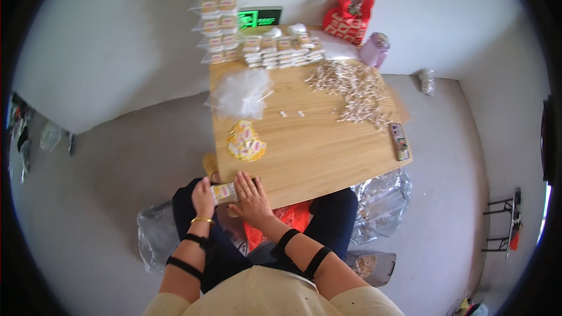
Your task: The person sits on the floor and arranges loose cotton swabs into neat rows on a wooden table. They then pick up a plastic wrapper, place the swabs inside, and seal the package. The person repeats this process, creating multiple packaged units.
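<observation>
At the table's near left edge, over my lap, is a small clear packet of cotton swabs (pixel 223 193) with a yellow and white card inside. My left hand (pixel 203 201) is closed round its left end. Against its right end lies my right hand (pixel 252 200), fingers stretched out flat. Just beyond my hands is a loose heap of yellow and white printed cards (pixel 246 142). Farther back lies a fan of clear plastic bags (pixel 241 92). A few single swabs (pixel 292 114) rest mid-table, and a big pile of loose cotton swabs (pixel 357 90) covers the far right.
Filled packets (pixel 281 50) are stacked at the back of the wooden table (pixel 304 158), beside a tall column of packets (pixel 218 11). A red bag (pixel 351 19), a purple jug (pixel 374 50) and a phone (pixel 400 141) are also there. A grey bin (pixel 380 268) stands by my right leg.
</observation>
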Demonstrator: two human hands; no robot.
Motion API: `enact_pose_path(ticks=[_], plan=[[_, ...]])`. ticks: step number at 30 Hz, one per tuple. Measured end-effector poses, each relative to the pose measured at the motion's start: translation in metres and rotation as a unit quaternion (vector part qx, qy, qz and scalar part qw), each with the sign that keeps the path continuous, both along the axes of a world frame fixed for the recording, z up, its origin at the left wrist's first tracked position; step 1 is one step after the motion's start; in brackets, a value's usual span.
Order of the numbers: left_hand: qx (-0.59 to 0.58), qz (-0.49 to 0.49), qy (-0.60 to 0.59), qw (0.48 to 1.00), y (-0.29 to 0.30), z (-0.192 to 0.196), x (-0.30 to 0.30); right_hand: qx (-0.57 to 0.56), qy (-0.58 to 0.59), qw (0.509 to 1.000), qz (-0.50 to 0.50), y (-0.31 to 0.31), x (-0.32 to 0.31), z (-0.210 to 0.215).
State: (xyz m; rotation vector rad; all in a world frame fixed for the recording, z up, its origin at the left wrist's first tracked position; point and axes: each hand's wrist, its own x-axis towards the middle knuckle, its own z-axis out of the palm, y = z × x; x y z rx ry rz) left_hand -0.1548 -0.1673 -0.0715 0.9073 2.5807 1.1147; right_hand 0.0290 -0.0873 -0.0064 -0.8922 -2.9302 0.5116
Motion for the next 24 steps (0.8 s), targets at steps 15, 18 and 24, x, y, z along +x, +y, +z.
enact_pose_path(ticks=[15,18,24], plan=[[0.046,-0.425,0.086,0.900,0.203,0.122,0.094,0.134,0.122,0.919,-0.349,0.225,0.189,0.020],[-0.054,-0.401,0.185,0.896,0.235,0.088,0.097,0.162,0.096,0.935,-0.299,0.271,0.187,0.033],[-0.104,-0.378,0.296,0.871,0.272,0.062,0.105,0.301,0.021,0.941,-0.152,0.338,0.175,0.026]])
